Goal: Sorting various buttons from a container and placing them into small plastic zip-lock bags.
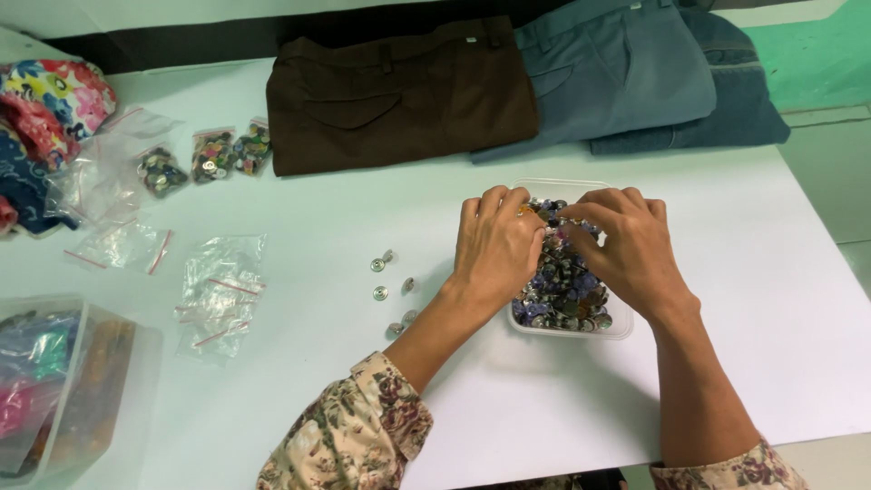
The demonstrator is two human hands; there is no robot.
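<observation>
- Both hands are down in the clear plastic tub [620,327] of mixed buttons [562,290], which sits on the white tabletop [508,399] right under them.
- The left hand [494,245] and right hand [626,245] are close together, fingertips curled and meeting over the far end of the tub. They seem to pinch something small between them, but I cannot tell exactly what.
- To my eye the work is picking pieces out of the heap. It would go best with only the fingertips working and the wrists resting low, so the tub does not tip or slide.
- A few loose metal buttons [390,290] lie on the tabletop just beyond the left wrist. Anything picked out is best set down there, apart from the tub.
- Further out past the left hand are empty zip bags [218,290] and filled button bags [213,154].
- Folded trousers [399,91] lie beyond the fingertips, well apart from the tub.
</observation>
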